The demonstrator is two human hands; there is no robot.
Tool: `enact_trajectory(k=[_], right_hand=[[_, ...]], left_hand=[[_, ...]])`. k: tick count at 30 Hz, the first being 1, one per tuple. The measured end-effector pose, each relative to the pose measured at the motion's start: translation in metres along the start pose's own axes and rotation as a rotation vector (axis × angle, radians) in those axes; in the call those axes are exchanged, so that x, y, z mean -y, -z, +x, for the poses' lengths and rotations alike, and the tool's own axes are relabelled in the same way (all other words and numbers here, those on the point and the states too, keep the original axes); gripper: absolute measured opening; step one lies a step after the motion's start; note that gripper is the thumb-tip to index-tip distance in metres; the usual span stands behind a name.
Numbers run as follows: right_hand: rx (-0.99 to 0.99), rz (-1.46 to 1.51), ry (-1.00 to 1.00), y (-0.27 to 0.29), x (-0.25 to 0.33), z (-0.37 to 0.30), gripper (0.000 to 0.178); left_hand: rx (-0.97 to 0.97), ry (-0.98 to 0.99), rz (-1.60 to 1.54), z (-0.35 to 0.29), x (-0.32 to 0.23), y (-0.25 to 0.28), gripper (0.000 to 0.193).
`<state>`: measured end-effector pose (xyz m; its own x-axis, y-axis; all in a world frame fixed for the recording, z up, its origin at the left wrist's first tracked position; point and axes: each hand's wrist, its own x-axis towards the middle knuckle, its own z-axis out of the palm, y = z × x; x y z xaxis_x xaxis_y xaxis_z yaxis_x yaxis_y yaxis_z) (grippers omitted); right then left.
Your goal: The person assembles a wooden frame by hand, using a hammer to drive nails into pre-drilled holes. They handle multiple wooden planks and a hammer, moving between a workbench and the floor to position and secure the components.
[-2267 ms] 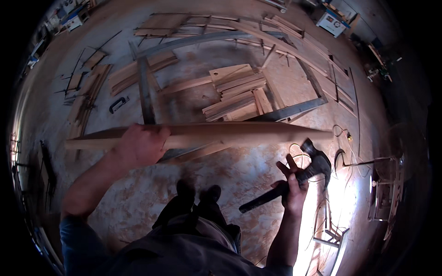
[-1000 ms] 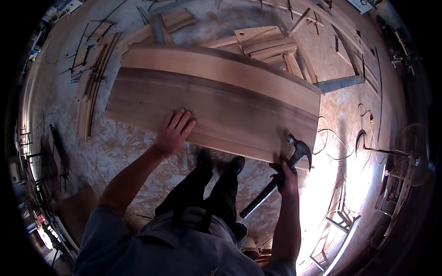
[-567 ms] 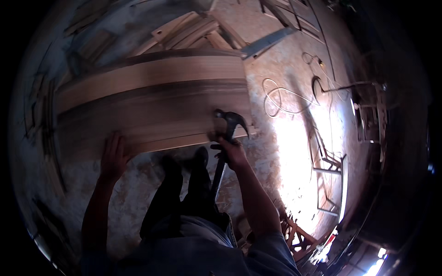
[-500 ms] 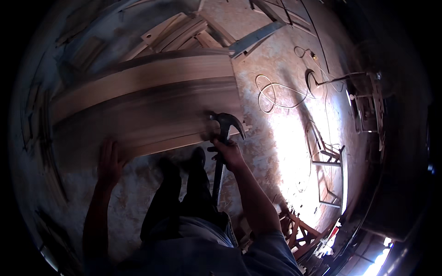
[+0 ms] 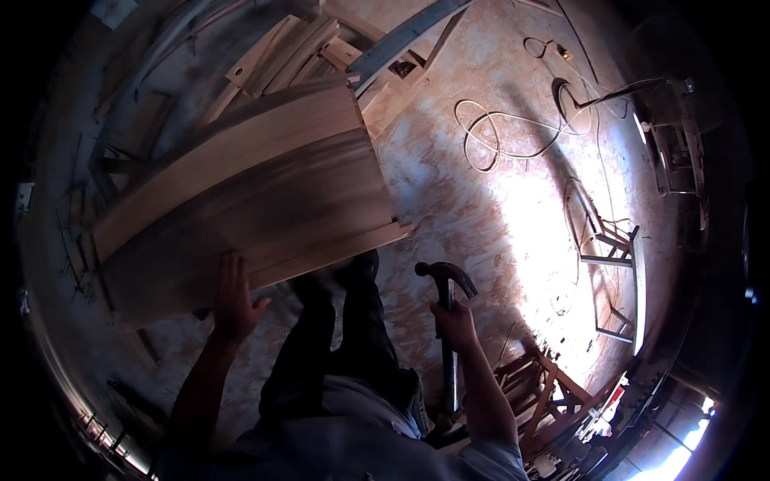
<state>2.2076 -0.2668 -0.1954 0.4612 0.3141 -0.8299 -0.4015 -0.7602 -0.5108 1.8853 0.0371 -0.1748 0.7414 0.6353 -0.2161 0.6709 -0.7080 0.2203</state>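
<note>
A wide panel of dark and pale wooden boards [image 5: 289, 188] lies in front of me. A pale wooden strip [image 5: 337, 250] runs along its near edge and sticks out a little at the right end. My left hand [image 5: 234, 301] rests on the panel near that edge, fingers stretched out and thumb spread. Off the panel's right end, my right hand [image 5: 455, 325] is wrapped round the handle of a claw hammer [image 5: 445, 276]. The hammer's head points away from me, above my fist, and touches nothing. Its handle end hangs down toward my body.
Loose wooden pieces [image 5: 293, 52] and a grey-blue bar [image 5: 405, 40] lie beyond the panel. A looped cable [image 5: 485, 136] crosses the floor at the right, near a metal frame [image 5: 638, 289] in bright light. Wooden scraps [image 5: 553, 393] are piled at the lower right.
My right hand has drawn the hammer away from the panel, to the right and nearer my body. The view has turned, so the panel sits tilted. My left hand stays at its near edge.
</note>
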Motion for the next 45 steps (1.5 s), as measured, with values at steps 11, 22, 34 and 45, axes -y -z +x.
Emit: enact_trajectory(k=[11, 22, 34, 45], right_hand=[[0.171, 0.290, -0.031, 0.052, 0.052, -0.002, 0.017], [0.282, 0.381, -0.089, 0.027, 0.086, 0.020, 0.022], [0.251, 0.186, -0.103, 0.022, 0.094, 0.028, 0.029], [0.249, 0.118, -0.072, 0.023, 0.098, 0.027, 0.028]], left_hand=[[-0.206, -0.217, 0.179, 0.078, -0.071, -0.028, 0.087], [-0.197, -0.207, 0.199, 0.077, -0.069, -0.036, 0.077], [-0.198, -0.197, 0.190, 0.076, -0.064, -0.043, 0.067], [-0.177, -0.193, 0.195, 0.074, -0.066, -0.039, 0.068]])
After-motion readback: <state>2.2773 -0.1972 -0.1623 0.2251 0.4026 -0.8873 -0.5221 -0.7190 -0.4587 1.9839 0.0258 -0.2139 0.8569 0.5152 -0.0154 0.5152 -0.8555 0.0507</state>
